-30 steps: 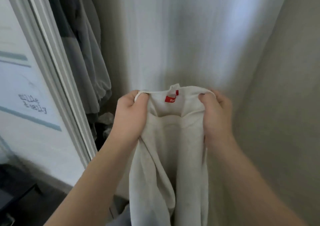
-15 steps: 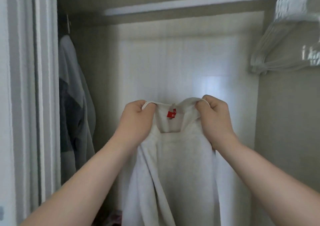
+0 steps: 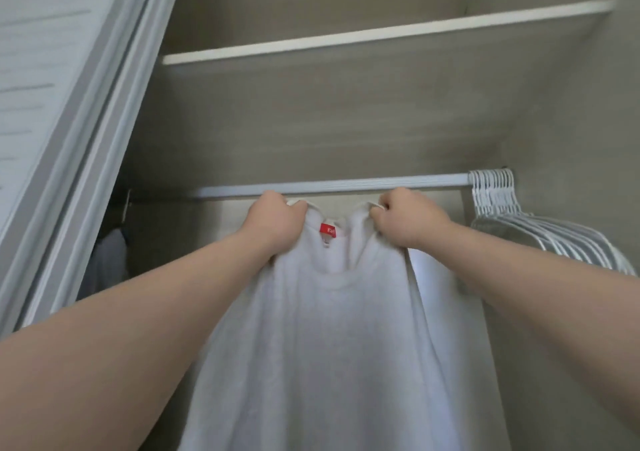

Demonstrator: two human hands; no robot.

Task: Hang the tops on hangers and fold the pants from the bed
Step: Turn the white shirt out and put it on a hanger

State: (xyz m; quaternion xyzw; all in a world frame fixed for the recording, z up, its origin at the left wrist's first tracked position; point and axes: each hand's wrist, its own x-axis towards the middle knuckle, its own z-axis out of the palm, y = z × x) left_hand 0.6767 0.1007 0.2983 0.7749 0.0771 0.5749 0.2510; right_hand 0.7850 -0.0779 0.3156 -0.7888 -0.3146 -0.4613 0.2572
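Observation:
I hold up a white top [image 3: 329, 329] with a small red label at the neck, inside an open wardrobe. My left hand [image 3: 273, 222] grips the collar on its left side and my right hand [image 3: 405, 218] grips it on the right, both just below the grey closet rail [image 3: 346, 185]. The rest of the top hangs straight down between my forearms. Several white hangers [image 3: 512, 215] hang bunched at the rail's right end, to the right of my right hand.
A shelf [image 3: 381, 33] runs across the wardrobe above the rail. The white sliding door frame [image 3: 86, 139] slants down the left side. A grey garment [image 3: 110, 260] hangs at the far left of the wardrobe.
Both hands have lifted the top's collar upward to just under the rail. My view has tilted up, bringing the rail, the shelf and the hangers fully into sight.

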